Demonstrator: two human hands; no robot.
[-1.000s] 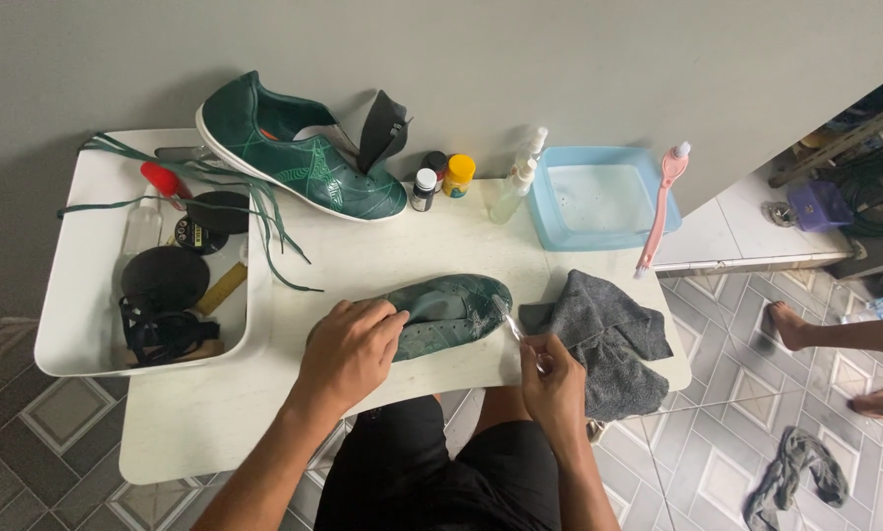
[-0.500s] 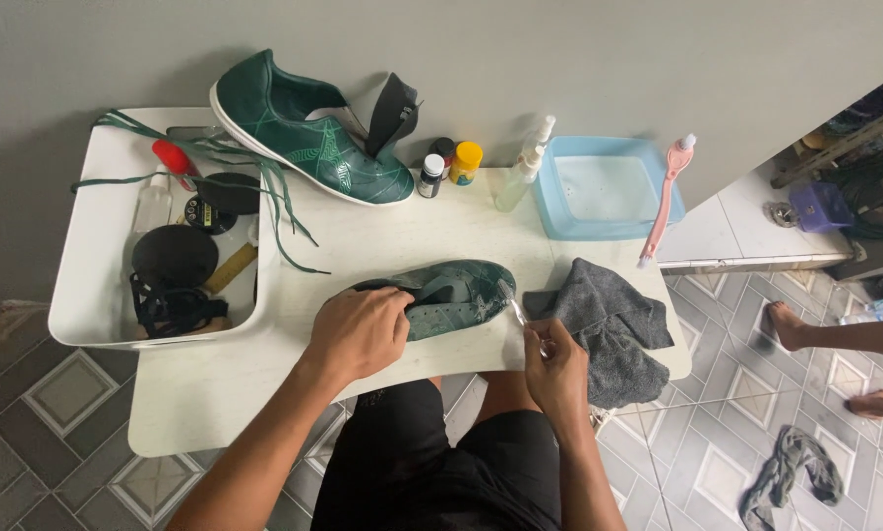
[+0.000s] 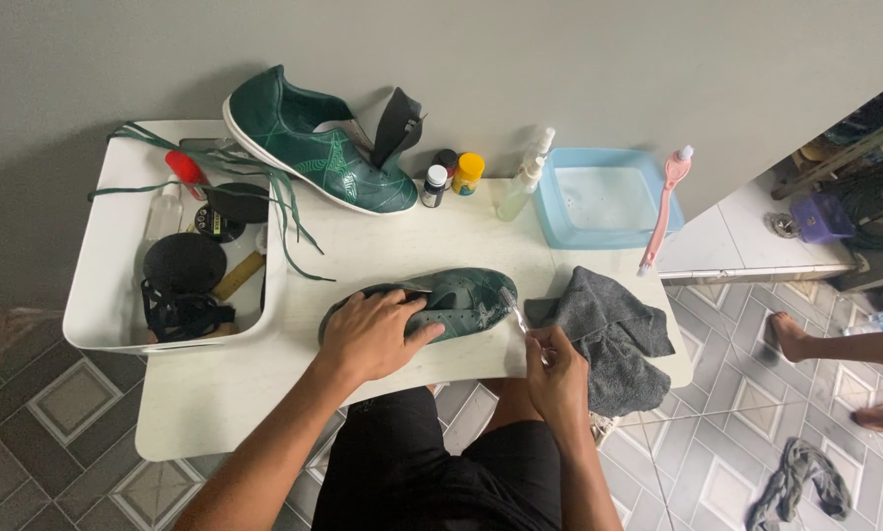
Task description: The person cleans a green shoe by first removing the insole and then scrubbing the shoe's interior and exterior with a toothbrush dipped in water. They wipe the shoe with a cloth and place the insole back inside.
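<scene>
A dark green shoe (image 3: 461, 298) lies on its side on the white table (image 3: 215, 393). My left hand (image 3: 370, 334) presses down on the shoe's heel half and holds it steady. My right hand (image 3: 557, 372) grips a small clear-handled brush (image 3: 513, 310), whose head touches the toe end of the shoe. A grey cloth (image 3: 608, 334) lies crumpled just right of the shoe. A second green shoe (image 3: 313, 147), with its tongue pulled up, rests at the back of the table against the wall.
A white tub (image 3: 107, 305) at the left holds green laces, bottles and black items. Small bottles (image 3: 451, 177), a spray bottle (image 3: 525, 182), a light blue basin (image 3: 599, 197) and a pink brush (image 3: 663, 206) stand at the back. Another person's feet (image 3: 835, 344) are on the tiled floor at right.
The view has shifted slightly. My right hand has moved the brush a little along the toe of the shoe; my left hand stays on the shoe.
</scene>
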